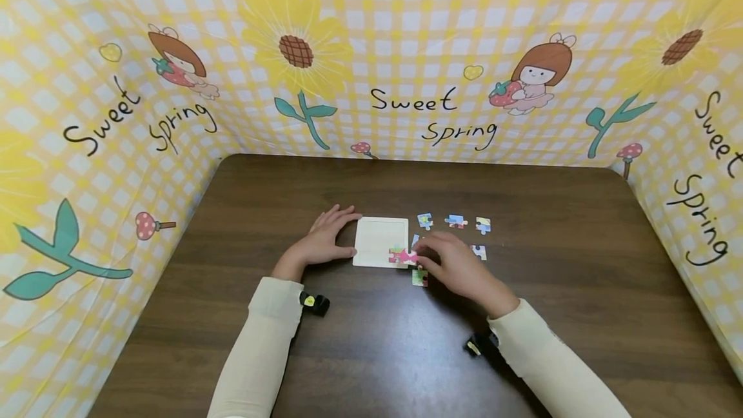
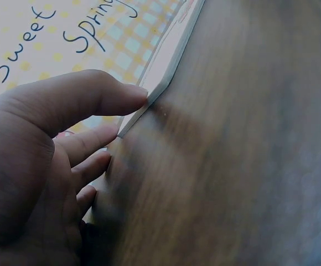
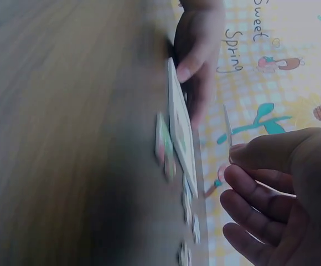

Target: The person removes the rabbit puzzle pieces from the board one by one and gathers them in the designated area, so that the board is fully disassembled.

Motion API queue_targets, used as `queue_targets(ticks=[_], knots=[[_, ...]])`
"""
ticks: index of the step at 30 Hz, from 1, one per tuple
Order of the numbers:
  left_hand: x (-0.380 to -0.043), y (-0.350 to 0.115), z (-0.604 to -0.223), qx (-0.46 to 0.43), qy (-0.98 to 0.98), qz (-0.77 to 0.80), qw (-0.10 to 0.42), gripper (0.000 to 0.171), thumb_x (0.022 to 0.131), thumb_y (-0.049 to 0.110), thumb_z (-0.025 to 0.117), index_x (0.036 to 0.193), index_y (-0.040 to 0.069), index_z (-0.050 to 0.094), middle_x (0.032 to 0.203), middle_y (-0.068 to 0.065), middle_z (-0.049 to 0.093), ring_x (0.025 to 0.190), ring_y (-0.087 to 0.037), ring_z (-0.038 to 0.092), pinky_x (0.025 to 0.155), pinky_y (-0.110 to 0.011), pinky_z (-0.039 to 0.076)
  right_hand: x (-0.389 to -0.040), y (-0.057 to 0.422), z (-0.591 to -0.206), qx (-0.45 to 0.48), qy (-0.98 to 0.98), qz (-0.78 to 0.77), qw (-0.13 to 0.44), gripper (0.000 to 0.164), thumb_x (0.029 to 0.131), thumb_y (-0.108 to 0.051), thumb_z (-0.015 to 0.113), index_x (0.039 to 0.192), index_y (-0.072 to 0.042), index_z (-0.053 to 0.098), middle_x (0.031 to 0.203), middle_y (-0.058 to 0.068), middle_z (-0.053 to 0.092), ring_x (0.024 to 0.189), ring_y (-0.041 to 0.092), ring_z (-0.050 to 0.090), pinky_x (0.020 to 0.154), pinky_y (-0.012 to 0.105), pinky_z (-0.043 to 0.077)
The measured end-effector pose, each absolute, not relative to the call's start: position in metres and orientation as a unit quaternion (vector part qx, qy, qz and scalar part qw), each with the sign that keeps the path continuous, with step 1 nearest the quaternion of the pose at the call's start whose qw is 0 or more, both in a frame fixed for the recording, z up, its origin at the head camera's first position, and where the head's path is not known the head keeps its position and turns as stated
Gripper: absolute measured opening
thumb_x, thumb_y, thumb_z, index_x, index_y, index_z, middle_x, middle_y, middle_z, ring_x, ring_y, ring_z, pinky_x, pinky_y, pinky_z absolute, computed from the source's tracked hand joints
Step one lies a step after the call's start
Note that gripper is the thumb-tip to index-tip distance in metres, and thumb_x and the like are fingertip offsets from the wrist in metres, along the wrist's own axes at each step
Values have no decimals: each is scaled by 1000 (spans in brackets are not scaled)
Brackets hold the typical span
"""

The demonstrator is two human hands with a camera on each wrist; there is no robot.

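A shallow white puzzle tray (image 1: 377,237) lies on the table. My left hand (image 1: 325,237) touches its left edge, thumb at the near corner and straight fingers at the far one; the left wrist view shows the thumb (image 2: 110,97) against the tray's rim (image 2: 160,83). Between thumb and forefinger, my right hand (image 1: 455,263) pinches a pink puzzle piece (image 1: 409,257) over the tray's right side. That piece (image 3: 227,133) appears edge-on in the right wrist view, raised above the tray (image 3: 177,105). Green and pink show beside it at the tray's near right corner; where one piece ends is unclear.
Loose puzzle pieces lie right of the tray: a green one (image 1: 420,277) near the front, a blue one (image 1: 425,220) behind, others (image 1: 456,220) (image 1: 483,225) farther right, and one (image 1: 478,252) beside my right hand. Patterned cloth (image 1: 429,37) surrounds the brown table (image 1: 371,353).
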State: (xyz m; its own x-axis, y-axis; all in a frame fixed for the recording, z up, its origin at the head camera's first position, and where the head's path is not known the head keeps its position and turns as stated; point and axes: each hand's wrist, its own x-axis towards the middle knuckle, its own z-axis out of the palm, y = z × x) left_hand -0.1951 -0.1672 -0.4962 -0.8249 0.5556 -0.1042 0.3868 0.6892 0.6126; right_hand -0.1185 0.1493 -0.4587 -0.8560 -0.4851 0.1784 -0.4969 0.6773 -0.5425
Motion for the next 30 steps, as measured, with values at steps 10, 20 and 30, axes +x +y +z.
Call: queue_targets(ticks=[10, 20, 30], knots=[[-195, -168, -496, 259, 907, 299, 142, 76, 86, 35, 72, 151, 20, 37, 161, -4, 20, 148, -31, 2, 116, -53, -1, -103, 193, -467, 257, -928, 269, 7, 14, 89, -16, 72, 103, -12, 71, 101, -2, 65, 101, 21, 61, 89, 42, 50], [-195, -168, -497, 255, 910, 295, 143, 76, 86, 36, 71, 151, 22, 36, 161, -2, 19, 148, -29, 1, 116, -51, -1, -96, 208, -473, 259, -934, 244, -16, 16, 88, -12, 72, 104, -9, 72, 99, -1, 66, 101, 22, 63, 96, 45, 48], [-195, -167, -497, 257, 909, 294, 142, 76, 86, 36, 71, 151, 22, 35, 161, -2, 19, 148, -30, 2, 116, -52, -1, -93, 210, -475, 256, -937, 239, -11, 18, 87, -11, 74, 105, -9, 72, 101, 1, 66, 95, 19, 61, 88, 43, 51]])
